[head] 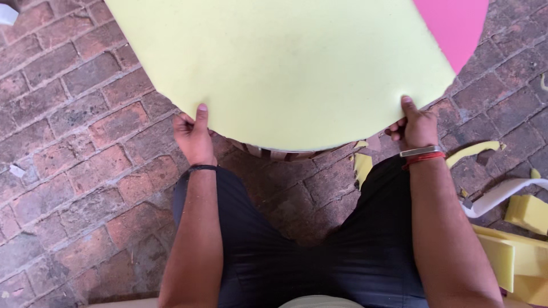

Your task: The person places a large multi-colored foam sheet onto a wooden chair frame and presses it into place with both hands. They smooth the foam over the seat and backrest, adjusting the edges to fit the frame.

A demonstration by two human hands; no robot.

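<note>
Here, in the head view, a large round pale yellow foam sheet (285, 63) is held by its near edge over a brick floor (68, 114). The left hand (193, 137) is closed on that edge at its lower left, thumb pressed flat on top and fingers curled underneath. The right hand (416, 128) is clamped the same way at the lower right of the sheet. The foam lies forward of both sets of fingers, spreading away from the body with no clear long axis, and both hands are set about equally close to it. A pink foam piece (456, 28) is seen past the sheet's far right edge. Something pale, possibly a stand, is glimpsed beneath the sheet's near edge, though it is too hidden to tell. Right of the sheet, yellow foam offcuts (528, 214) and a white strip (502, 194) are scattered on the bricks. No packages, labels or signs are shown.
</note>
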